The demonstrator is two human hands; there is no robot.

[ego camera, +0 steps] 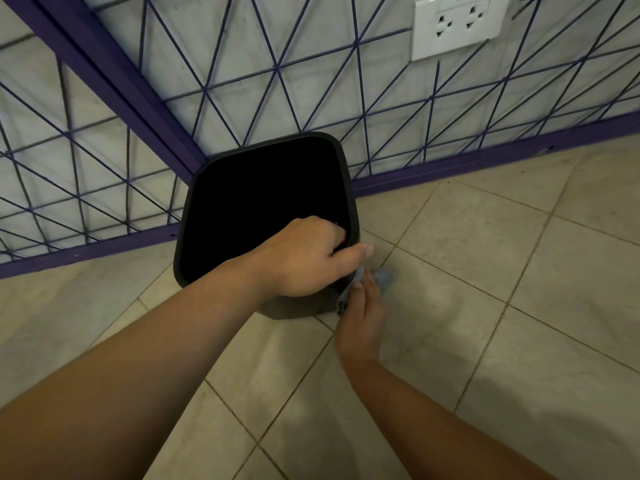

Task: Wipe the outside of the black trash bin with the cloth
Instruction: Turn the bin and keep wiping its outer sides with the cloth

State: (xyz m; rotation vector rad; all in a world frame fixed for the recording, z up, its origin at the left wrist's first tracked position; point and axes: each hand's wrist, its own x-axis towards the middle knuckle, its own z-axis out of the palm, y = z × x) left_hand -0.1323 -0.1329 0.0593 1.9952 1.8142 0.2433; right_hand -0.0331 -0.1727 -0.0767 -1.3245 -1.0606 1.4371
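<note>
The black trash bin [346, 174] stands on the tiled floor in a corner, its open top dark. My left hand [304, 258] grips the bin's near right rim, fingers curled inside and thumb outside. My right hand [363, 320] is lower, at the bin's near right outer wall, and holds a grey-blue cloth [382, 277] against that wall. Only small parts of the cloth show around my fingers; the fingertips are hidden behind the bin's corner.
A purple metal frame [485, 157] with a wire grid runs along both walls behind the bin. A white double wall socket [457, 26] sits at the upper right. Beige floor tiles [485, 306] spread to the right and front.
</note>
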